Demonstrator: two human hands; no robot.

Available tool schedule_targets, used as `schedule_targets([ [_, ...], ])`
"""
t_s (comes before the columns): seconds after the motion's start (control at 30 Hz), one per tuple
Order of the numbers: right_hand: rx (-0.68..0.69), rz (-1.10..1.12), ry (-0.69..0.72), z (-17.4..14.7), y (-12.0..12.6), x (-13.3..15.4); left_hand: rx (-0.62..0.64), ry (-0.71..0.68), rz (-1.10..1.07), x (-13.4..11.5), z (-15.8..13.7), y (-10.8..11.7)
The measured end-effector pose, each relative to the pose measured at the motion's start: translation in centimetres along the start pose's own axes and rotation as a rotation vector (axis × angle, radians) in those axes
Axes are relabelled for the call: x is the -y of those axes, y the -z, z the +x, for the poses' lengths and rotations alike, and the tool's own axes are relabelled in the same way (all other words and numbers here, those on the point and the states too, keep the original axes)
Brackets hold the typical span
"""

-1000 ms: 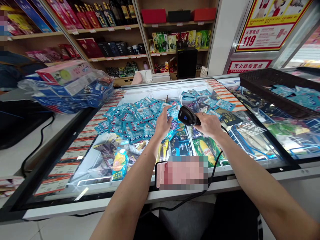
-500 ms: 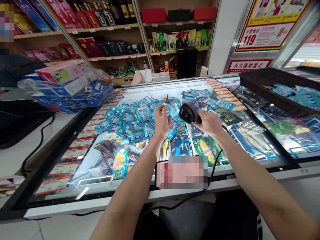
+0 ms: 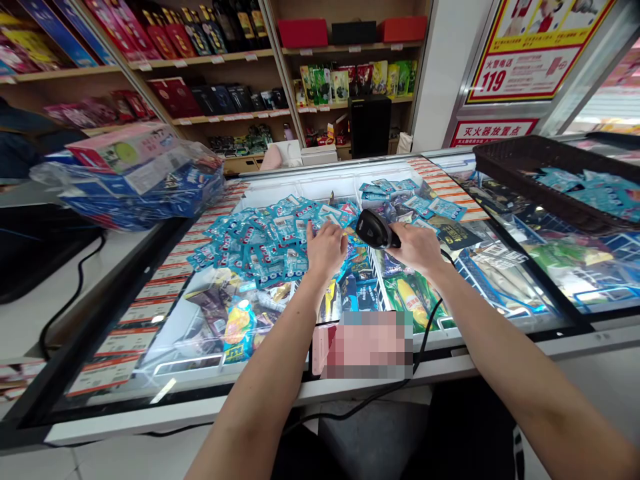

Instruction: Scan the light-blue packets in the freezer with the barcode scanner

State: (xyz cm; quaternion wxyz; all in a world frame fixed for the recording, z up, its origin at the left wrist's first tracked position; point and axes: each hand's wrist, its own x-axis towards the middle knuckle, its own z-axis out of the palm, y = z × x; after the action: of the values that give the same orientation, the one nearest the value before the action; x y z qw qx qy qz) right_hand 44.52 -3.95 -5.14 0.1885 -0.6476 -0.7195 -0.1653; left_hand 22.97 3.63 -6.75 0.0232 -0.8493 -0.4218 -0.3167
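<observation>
My right hand is wrapped round the handle of a black barcode scanner, its head pointing left. Close beside it, my left hand reaches over a heap of small blue packets, fingers apart and no packet plainly in its grasp. The fingertips seem to touch the heap, though their undersides are hidden. The packets lie on the glass top of a chest freezer. More blue packets lie past the scanner. A phone, its screen partly blurred out, rests at the freezer's near edge.
A dark basket with blue packets stands to the right. Plastic-wrapped boxes sit at the left edge. The scanner's black cable runs down past the phone. Stocked shelves stand behind the freezer.
My left hand has let go of a blue packet near the scanner and moved slightly down, its fingers spreading over the heap. My right hand keeps the scanner in nearly the same place.
</observation>
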Motion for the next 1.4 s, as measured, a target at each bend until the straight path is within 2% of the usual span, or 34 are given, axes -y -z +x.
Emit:
schedule_targets([
  [0.1, 0.015, 0.008, -0.006, -0.1, 0.2, 0.0, -0.096, 0.101, 0.046, -0.3, -0.1, 0.3],
  [0.2, 0.003, 0.016, -0.049, -0.1, 0.6, -0.3, -0.144, 0.139, 0.085, -0.2, -0.3, 0.6],
  [0.4, -0.068, 0.059, -0.348, 0.4, 1.9, -2.2, -0.187, 0.127, 0.189, 1.1, -0.3, 1.6],
  [0.47, -0.093, 0.092, -0.453, 0.8, 2.5, -3.1, -0.157, 0.11, 0.24, 1.1, 0.0, 2.0],
  [0.6, -0.156, 0.18, -0.569, 1.9, 3.9, -5.0, 0.009, 0.043, 0.304, -0.1, 1.3, 1.9],
  [0.73, -0.161, 0.328, -0.641, 2.6, 5.0, -7.5, 0.145, -0.076, 0.189, -2.2, 3.2, -0.4],
  [1.0, -0.229, 0.887, -0.865, 2.1, 4.8, -13.5, 0.345, -0.255, -0.059, -8.4, 8.0, -5.5],
  [1.13, -0.241, 0.945, -0.875, 1.9, 4.2, -15.3, 0.433, -0.307, -0.028, -12.1, 11.3, -7.8],
  [1.23, -0.258, 0.974, -0.878, 1.8, 3.5, -16.0, 0.531, -0.328, -0.008, -14.0, 13.9, -10.0],
  [1.33, -0.269, 1.001, -0.889, 1.6, 3.0, -16.4, 0.628, -0.297, -0.014, -14.5, 15.1, -11.5],
  [1.4, -0.267, 0.993, -0.875, 1.5, 3.2, -16.3, 0.605, -0.302, -0.016, -14.1, 14.5, -11.4],
])
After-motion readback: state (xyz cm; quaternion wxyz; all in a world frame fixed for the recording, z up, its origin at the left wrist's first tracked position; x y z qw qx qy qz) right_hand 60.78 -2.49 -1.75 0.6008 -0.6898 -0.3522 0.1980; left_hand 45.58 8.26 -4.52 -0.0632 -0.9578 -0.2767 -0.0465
